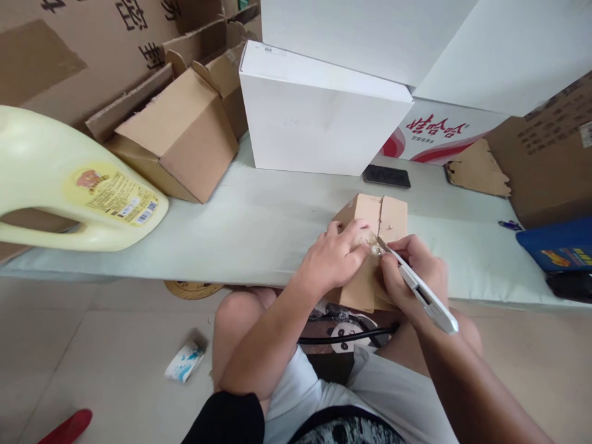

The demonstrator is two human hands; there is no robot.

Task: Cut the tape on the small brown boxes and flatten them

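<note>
A small brown cardboard box sits near the front edge of the table, right of the middle. My left hand grips its left side, fingers curled over the top and thumb beside a shiny patch that looks like clear tape. Closed in my right hand is a white utility knife. Its blade tip touches the box top near the seam, close to my left thumb. The right hand's fingers wrap the knife's front part, while its rear end sticks out toward me.
A large white box stands behind, with a black phone at its foot. On the left are open cardboard boxes and a pale yellow jug. A blue package lies at the right edge. Below, a paper cup lies on the floor.
</note>
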